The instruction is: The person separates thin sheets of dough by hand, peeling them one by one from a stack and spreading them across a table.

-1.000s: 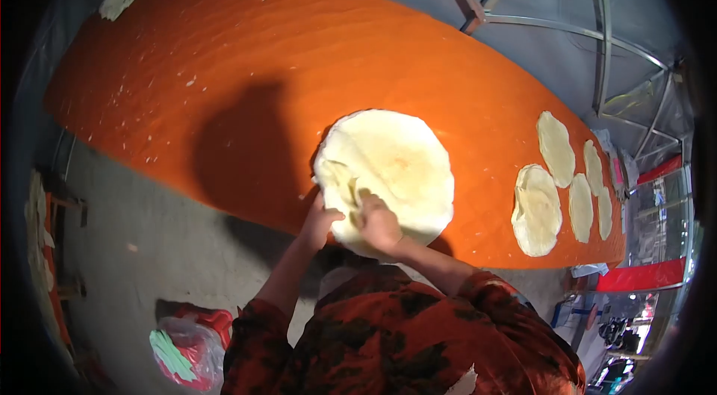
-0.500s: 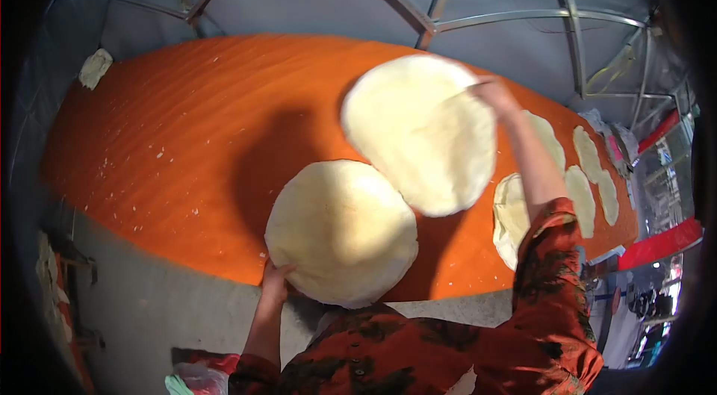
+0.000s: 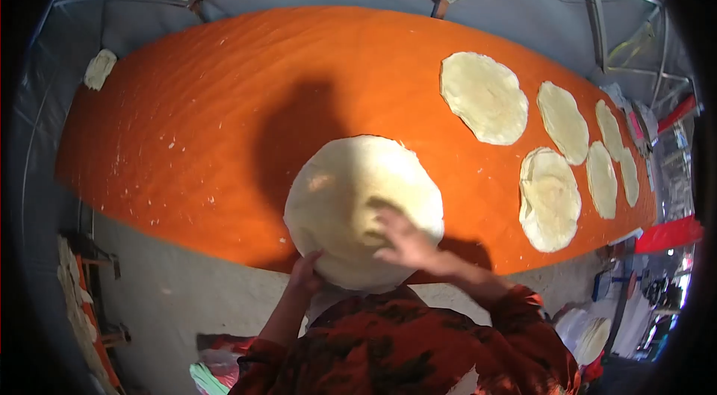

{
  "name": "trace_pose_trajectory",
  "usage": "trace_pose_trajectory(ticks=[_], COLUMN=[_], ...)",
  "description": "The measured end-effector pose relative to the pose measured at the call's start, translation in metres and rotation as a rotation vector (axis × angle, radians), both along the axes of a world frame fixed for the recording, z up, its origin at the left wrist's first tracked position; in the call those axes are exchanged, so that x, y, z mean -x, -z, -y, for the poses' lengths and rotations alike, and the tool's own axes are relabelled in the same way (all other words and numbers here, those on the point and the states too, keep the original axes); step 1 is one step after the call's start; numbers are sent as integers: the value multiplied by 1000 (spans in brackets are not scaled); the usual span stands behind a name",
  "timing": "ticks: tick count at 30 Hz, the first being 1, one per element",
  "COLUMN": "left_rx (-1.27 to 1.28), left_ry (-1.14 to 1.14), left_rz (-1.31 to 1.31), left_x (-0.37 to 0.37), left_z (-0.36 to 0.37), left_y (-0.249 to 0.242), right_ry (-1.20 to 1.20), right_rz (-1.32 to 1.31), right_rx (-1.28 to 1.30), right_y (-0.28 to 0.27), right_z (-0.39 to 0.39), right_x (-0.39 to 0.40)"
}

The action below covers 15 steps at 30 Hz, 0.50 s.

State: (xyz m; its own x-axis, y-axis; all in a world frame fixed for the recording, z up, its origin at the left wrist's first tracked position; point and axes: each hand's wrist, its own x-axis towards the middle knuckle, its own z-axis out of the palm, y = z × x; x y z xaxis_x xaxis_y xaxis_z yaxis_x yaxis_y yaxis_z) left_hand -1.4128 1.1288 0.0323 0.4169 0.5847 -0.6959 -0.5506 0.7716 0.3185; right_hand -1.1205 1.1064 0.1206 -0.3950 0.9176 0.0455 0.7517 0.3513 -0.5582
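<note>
At the near edge of the orange worktop point(image 3: 187, 81), right before you, lies a pale round sheet point(image 3: 351, 186) with no clear long axis. Your left hand point(image 3: 305, 273) is at its near-left rim, fingers partly hidden, so I cannot tell whether it grips. Your right hand point(image 3: 409, 244), blurred, fingers spread and grasping nothing visible, is over its near-right part, nearer the six other rounds point(image 3: 485, 100).

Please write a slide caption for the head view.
Left hand at the rim of a round sheet, right hand over it, on an orange table; other sheets to the right.
</note>
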Motion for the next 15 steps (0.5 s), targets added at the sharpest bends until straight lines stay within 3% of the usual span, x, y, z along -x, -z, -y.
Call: trace_pose_trajectory(ticks=[4,7,10,13,15], left_rx=[-39,4,-209,-245,-245], left_ry=[77,188,219,214,125], left_rz=[-46,38,-149,-18,196], left_x=[7,53,107,158,175], left_z=[-29,-80,-114,-120,-112], left_y=[-49,-68,-88,-90,-67], right_ry=[59,224,221,200,216], right_rz=[24,60,-25,-220,-276], right_rx=[9,2,30,99,178], right_y=[7,-22,-27,-5,9], right_z=[7,-24,-57,-82,-85], right_x=[127,191,247,284,296])
